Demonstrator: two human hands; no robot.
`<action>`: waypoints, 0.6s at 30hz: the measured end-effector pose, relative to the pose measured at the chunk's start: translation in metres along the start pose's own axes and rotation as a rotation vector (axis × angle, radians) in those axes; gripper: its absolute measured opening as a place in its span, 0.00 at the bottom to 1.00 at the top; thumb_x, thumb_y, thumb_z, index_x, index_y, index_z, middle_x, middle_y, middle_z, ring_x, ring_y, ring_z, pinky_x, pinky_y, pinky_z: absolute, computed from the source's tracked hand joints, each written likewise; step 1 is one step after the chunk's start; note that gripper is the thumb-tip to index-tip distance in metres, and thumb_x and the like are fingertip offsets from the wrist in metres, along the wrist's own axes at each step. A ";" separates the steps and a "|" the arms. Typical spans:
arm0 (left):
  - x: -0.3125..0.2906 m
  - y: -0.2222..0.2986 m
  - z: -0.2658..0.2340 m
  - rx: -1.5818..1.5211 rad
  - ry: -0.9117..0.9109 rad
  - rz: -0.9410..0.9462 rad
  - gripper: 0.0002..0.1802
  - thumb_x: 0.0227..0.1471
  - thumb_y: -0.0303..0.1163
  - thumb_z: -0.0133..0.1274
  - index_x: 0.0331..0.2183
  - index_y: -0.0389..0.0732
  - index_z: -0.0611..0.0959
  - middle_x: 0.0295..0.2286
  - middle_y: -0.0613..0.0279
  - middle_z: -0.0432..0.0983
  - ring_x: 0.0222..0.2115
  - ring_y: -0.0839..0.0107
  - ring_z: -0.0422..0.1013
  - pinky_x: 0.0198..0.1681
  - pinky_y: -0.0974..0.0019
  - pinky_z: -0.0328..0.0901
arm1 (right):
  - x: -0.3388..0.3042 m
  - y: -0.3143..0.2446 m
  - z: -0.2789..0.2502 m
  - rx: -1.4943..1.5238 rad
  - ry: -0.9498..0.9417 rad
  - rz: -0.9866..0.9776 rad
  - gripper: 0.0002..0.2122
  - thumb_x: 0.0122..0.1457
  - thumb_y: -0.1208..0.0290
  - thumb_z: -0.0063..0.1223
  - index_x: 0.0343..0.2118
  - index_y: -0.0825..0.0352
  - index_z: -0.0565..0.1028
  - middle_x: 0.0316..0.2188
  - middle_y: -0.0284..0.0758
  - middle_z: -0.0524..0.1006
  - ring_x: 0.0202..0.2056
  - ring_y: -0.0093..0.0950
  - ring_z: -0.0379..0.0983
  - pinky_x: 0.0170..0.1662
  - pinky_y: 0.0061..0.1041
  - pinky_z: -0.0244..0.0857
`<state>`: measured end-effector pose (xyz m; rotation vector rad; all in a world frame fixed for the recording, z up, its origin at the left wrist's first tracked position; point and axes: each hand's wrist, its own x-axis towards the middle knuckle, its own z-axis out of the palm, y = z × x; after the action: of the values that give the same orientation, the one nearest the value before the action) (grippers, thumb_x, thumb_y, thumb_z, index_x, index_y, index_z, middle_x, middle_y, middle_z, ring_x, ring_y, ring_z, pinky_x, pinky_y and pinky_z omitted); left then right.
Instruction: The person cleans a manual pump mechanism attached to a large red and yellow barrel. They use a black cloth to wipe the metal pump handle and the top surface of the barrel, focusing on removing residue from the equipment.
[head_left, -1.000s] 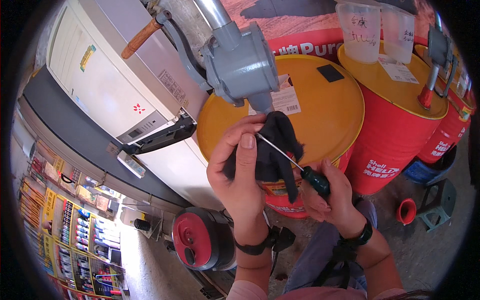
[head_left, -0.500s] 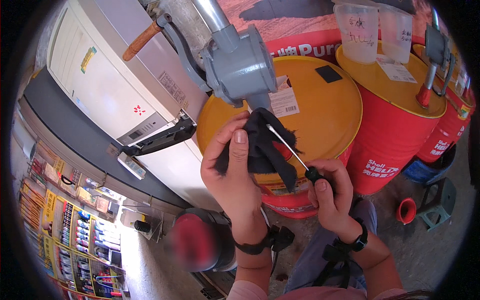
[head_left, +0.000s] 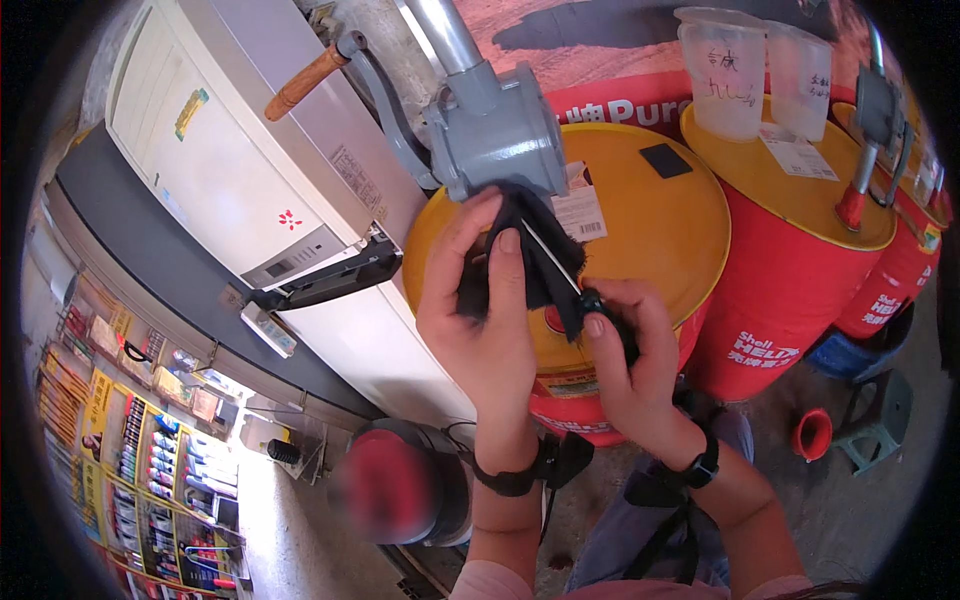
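A dark cloth (head_left: 520, 280) is bunched in my left hand (head_left: 480, 310), pinched between the thumb and fingers. My right hand (head_left: 640, 360) grips the dark handle of a screwdriver (head_left: 553, 254). Its thin metal shaft slants up and left across the cloth, and its tip lies against or within the fabric near my left fingers. Just above the hands is a grey hand-crank pump (head_left: 500, 130) with a wooden crank handle (head_left: 310, 80). The pump stands on a red drum with a yellow lid (head_left: 660, 235), behind my hands.
More red drums (head_left: 765, 310) stand to the right, one topped with translucent plastic jugs (head_left: 722, 85). A white cabinet-like unit (head_left: 230, 190) is at left, above stocked shelves (head_left: 160, 480). A red funnel (head_left: 811, 434) and green stool (head_left: 875, 425) sit on the floor at right.
My right hand has moved up and left, bringing the screwdriver shaft into the cloth. The shaft's tip, which stood out in front of the fabric, now lies close to my left fingers.
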<state>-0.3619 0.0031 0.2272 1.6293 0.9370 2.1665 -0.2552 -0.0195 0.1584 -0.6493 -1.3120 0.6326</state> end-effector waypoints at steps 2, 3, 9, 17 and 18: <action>0.000 -0.001 0.000 0.093 0.016 0.048 0.11 0.56 0.20 0.54 0.43 0.34 0.82 0.44 0.56 0.76 0.45 0.70 0.72 0.50 0.70 0.64 | 0.007 0.000 0.005 -0.062 0.021 -0.061 0.13 0.61 0.80 0.51 0.49 0.71 0.71 0.36 0.39 0.76 0.37 0.28 0.75 0.41 0.25 0.68; 0.000 -0.002 0.000 0.137 0.025 0.078 0.12 0.56 0.20 0.54 0.43 0.34 0.83 0.44 0.56 0.75 0.45 0.70 0.72 0.50 0.70 0.64 | 0.010 0.000 0.007 -0.109 0.035 -0.101 0.13 0.60 0.81 0.51 0.49 0.70 0.72 0.35 0.40 0.76 0.35 0.30 0.76 0.40 0.26 0.69; -0.001 -0.012 -0.006 0.423 0.085 0.210 0.17 0.51 0.20 0.57 0.45 0.38 0.84 0.37 0.58 0.70 0.41 0.68 0.70 0.46 0.70 0.64 | 0.019 0.004 0.008 -0.284 -0.051 -0.297 0.14 0.58 0.85 0.49 0.48 0.73 0.74 0.42 0.44 0.78 0.37 0.31 0.76 0.42 0.25 0.68; 0.000 -0.016 -0.010 0.325 0.050 0.220 0.19 0.51 0.18 0.55 0.47 0.36 0.82 0.39 0.55 0.72 0.40 0.67 0.71 0.46 0.68 0.66 | 0.023 0.007 0.016 -0.423 -0.054 -0.313 0.14 0.57 0.83 0.52 0.48 0.72 0.75 0.40 0.43 0.79 0.32 0.33 0.77 0.36 0.27 0.69; 0.000 -0.017 -0.010 0.315 0.054 0.233 0.19 0.51 0.18 0.54 0.48 0.36 0.82 0.40 0.55 0.72 0.41 0.67 0.71 0.46 0.68 0.66 | 0.024 0.008 0.017 -0.438 -0.052 -0.318 0.14 0.57 0.83 0.52 0.47 0.72 0.75 0.40 0.43 0.80 0.32 0.33 0.77 0.36 0.27 0.69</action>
<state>-0.3738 0.0127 0.2153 1.9164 1.2106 2.3173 -0.2686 0.0047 0.1706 -0.7576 -1.5789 0.0995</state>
